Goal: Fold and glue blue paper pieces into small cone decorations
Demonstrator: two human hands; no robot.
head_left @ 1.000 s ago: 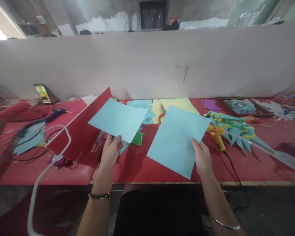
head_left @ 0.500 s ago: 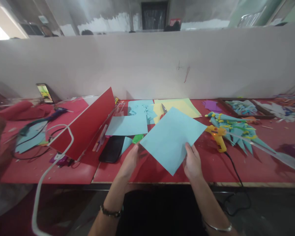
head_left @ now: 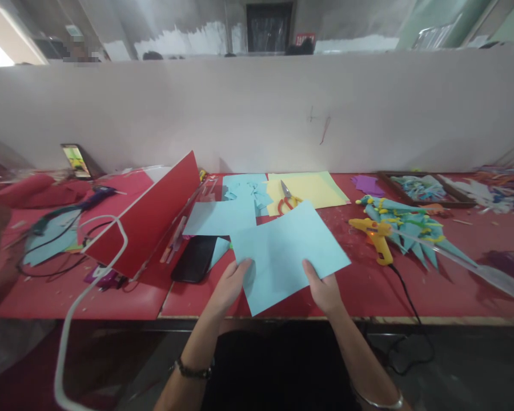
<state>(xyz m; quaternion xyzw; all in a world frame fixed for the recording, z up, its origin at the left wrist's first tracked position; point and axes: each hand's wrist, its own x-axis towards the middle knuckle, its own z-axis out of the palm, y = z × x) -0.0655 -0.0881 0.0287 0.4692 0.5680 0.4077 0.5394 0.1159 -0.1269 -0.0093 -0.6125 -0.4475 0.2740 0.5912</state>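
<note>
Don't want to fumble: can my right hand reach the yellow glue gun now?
Probably yes: the yellow glue gun lies close by, but your right hand holds the blue sheet and should release it first.

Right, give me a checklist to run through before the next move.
1. Left hand gripping the blue sheet: ok, at its left edge.
2. Right hand gripping it: ok, thumb on top.
3. Scissors out of the hands: ok, lying on the yellow paper.
4. Glue gun off: not ok, its indicator appears lit orange.
5. Underside of the sheet clean: cannot tell, hidden.
</note>
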